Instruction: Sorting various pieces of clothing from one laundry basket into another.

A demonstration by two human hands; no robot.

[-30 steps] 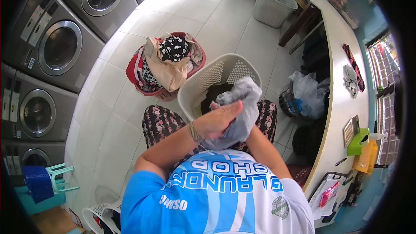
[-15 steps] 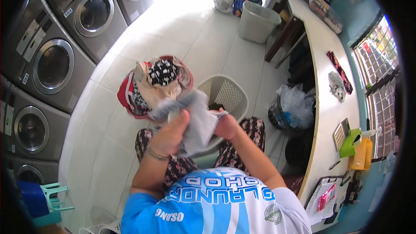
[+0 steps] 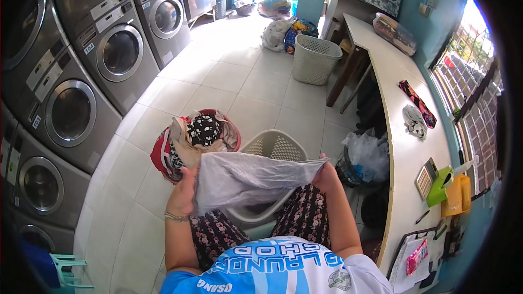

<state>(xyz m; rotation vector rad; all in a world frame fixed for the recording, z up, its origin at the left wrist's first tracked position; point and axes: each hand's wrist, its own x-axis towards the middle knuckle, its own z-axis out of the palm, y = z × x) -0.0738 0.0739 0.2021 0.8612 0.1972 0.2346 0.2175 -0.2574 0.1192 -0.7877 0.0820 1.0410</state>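
A grey cloth garment [image 3: 248, 181] is stretched sideways between my hands, above my lap. My left hand [image 3: 183, 191] grips its left edge, and my right hand [image 3: 325, 176] pinches its upper right corner. Behind and partly under the cloth stands a pale plastic laundry basket [image 3: 280, 144] with a perforated wall, between my knees; the cloth hides most of what is inside. Just left of it, a red basket [image 3: 238, 144] is heaped with clothes, among them a black-and-white patterned piece [image 3: 205, 129] and a beige one [image 3: 182, 139].
Stacked front-loading machines [image 3: 71, 113] line the left. A long white table [image 3: 400, 158] runs along the right, bearing a calculator [image 3: 426, 178], a clipboard [image 3: 403, 261] and small cloths. Beside it sits a dark bin with plastic bags [image 3: 366, 158]. Farther off stands another pale basket [image 3: 316, 60].
The grey garment was bunched up between my hands; now it is spread wide. My hands have moved apart, and my view has tilted up, showing more of the far room.
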